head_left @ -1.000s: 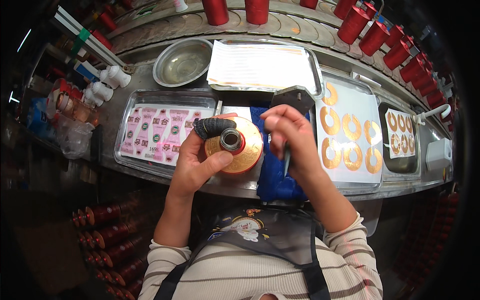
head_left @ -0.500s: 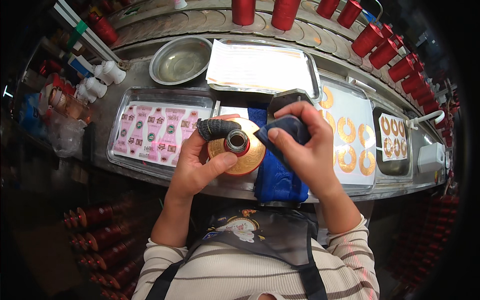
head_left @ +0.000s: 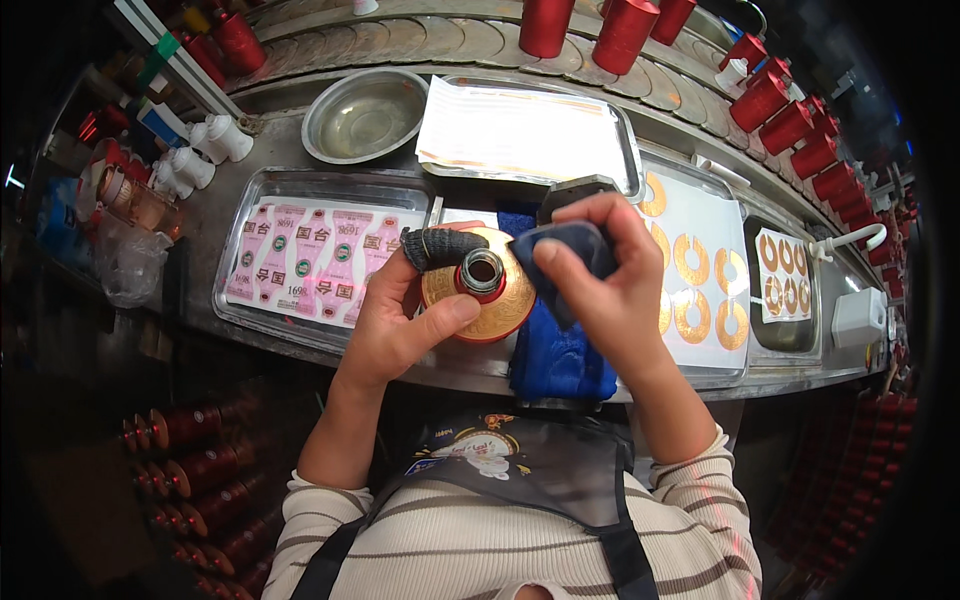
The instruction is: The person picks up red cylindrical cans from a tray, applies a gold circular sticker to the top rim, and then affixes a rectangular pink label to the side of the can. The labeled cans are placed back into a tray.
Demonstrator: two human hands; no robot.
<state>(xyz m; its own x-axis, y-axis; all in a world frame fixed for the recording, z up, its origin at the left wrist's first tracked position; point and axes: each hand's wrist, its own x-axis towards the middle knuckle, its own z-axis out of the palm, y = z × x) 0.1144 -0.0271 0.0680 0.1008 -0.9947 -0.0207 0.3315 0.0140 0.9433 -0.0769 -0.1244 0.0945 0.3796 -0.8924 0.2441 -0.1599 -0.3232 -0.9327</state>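
Observation:
My left hand grips a red bottle by its shoulder, the uncapped glass neck facing up toward me. A round gold label covers the shoulder around the neck. On a finger of that hand sits a dark knit finger sleeve, lying across the label beside the neck. Pinched between thumb and fingers of my right hand is a folded dark blue cloth, its edge at the label's right rim. Whether it touches the label I cannot tell. The bottle's lower body is hidden.
A blue towel lies under my hands. Around it are a tray of pink labels, a metal bowl, a tray of white sheets and sheets of gold ring labels. Red bottles stand on the conveyor behind.
The bottle in my left hand has tilted and turned slightly, its neck shifting right and up. The red bottles on the conveyor have moved right. My right hand still holds the cloth.

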